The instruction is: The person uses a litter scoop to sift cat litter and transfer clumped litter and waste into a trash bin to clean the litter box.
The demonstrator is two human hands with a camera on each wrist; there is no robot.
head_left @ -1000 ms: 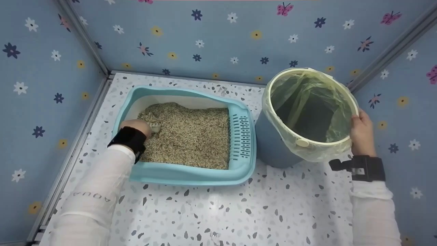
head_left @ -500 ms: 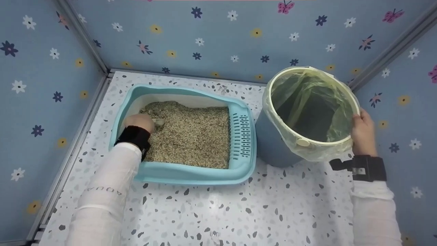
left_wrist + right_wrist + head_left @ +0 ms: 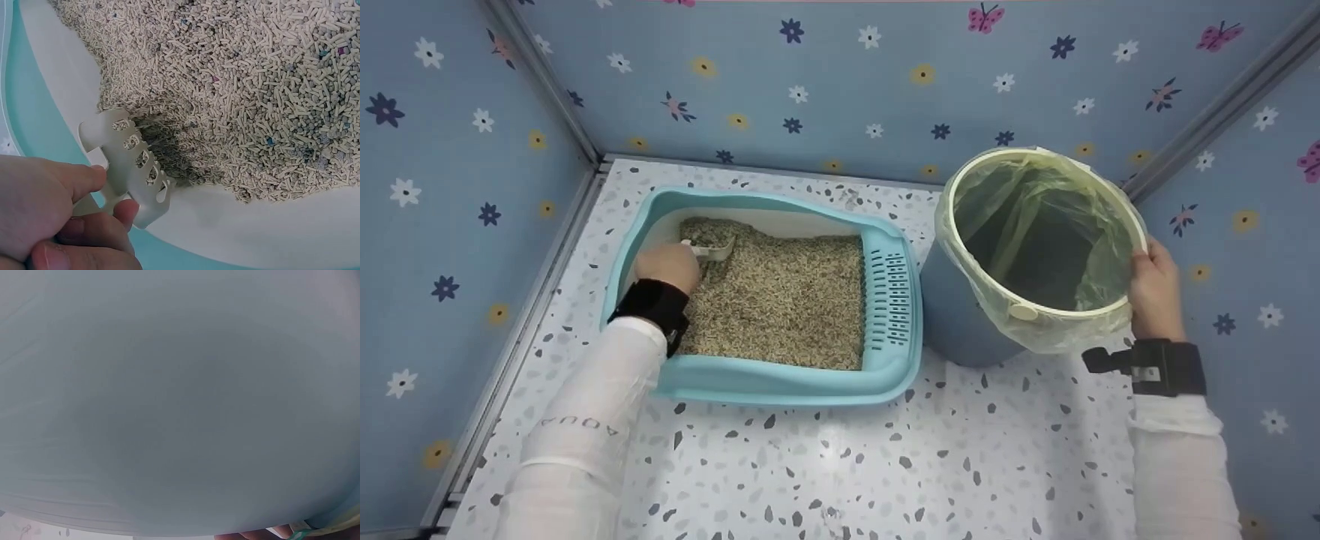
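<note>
My left hand (image 3: 669, 266) grips the handle of a pale slotted litter scoop (image 3: 718, 252) at the left end of a turquoise litter box (image 3: 780, 384). Close up in the left wrist view, thumb and fingers pinch the scoop (image 3: 107, 138) by its handle end. Its slotted side lies against the pellet litter (image 3: 236, 101), beside a dark hollow; light pellets show through the slots. My right hand (image 3: 1159, 292) holds the right rim of a blue-grey trash can (image 3: 960, 307), thumb on top. The can leans, its mouth facing me. In the right wrist view only fingertips (image 3: 253, 534) show at the bottom.
A translucent yellow bag (image 3: 1042, 339) lines the can and folds over its cream rim. The can stands close by the box's slotted right end (image 3: 889, 300). Flower-patterned walls (image 3: 840, 90) enclose the speckled floor (image 3: 825, 465) at the back and both sides.
My left hand has moved the scoop toward the back of the box and slightly right, and more of the scoop now shows. The right hand still holds the can in the same place.
</note>
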